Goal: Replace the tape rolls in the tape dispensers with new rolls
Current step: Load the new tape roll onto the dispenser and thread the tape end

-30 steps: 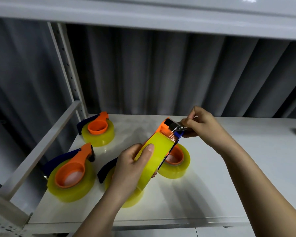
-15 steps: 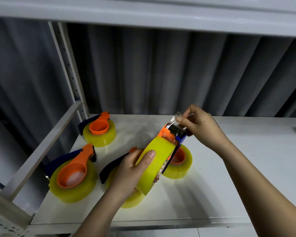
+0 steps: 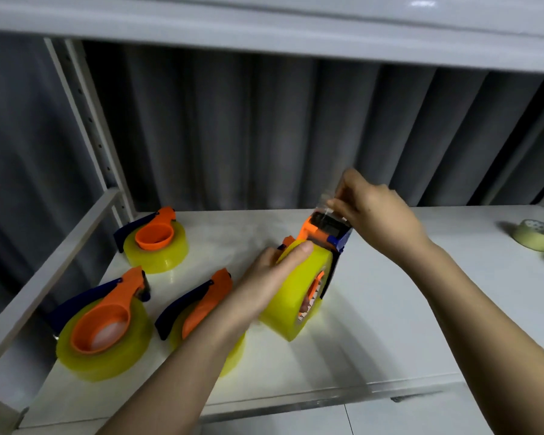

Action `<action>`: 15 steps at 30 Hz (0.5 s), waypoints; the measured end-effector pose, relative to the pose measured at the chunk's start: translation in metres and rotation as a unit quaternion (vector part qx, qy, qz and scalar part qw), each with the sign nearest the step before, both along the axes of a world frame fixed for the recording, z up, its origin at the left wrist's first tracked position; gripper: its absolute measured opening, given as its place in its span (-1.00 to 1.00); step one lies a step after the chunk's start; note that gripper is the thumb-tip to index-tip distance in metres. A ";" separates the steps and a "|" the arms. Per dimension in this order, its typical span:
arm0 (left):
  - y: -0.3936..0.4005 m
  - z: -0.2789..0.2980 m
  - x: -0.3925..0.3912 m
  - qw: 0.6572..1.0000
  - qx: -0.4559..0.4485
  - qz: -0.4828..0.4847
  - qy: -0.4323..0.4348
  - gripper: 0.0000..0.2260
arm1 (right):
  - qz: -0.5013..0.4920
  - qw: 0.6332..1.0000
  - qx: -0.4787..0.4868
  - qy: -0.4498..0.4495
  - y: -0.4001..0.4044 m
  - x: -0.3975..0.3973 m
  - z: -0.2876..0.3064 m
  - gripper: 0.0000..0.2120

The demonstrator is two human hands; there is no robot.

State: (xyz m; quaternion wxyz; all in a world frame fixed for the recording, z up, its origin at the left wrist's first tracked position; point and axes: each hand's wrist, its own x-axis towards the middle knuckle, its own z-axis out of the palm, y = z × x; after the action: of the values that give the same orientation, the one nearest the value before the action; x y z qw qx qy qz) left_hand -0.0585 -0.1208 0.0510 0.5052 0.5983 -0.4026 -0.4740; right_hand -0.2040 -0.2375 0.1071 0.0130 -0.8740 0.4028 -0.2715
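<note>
A white shelf [image 3: 390, 324] stands before a grey corrugated wall [image 3: 264, 136].

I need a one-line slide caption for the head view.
Left hand grips a loaded tape dispenser while right hand pinches its tape end.

A white shelf [image 3: 390, 324] carries three loaded tape dispensers, at ten [image 3: 154, 243], eight [image 3: 102, 324] and seven o'clock [image 3: 198, 312], and a pale tape roll [image 3: 536, 235] at three.
</note>
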 end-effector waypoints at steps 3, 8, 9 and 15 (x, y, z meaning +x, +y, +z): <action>-0.015 0.005 -0.014 0.999 0.003 -0.025 -0.026 -0.55 | -0.026 0.998 -0.043 0.036 0.000 -0.015 0.001 -0.75; -0.023 -0.006 -0.031 0.996 0.029 -0.077 0.029 -0.80 | -0.032 0.999 0.027 -0.004 -0.004 -0.049 0.004 -0.75; -0.022 -0.007 -0.035 0.995 0.032 -0.082 0.038 -0.87 | -0.027 0.998 0.059 -0.027 -0.006 -0.056 0.004 -0.76; -0.024 -0.014 -0.062 0.989 0.068 -0.106 0.080 -0.85 | -0.016 0.954 0.255 -0.157 -0.021 -0.089 0.000 -0.77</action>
State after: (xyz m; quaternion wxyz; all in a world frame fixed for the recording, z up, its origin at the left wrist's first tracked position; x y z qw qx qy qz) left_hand -0.1207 -0.1444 0.0372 0.4406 0.5454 -0.3888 -0.5977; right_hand -0.2935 -0.2586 0.1073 0.2948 -0.7814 0.4651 -0.2938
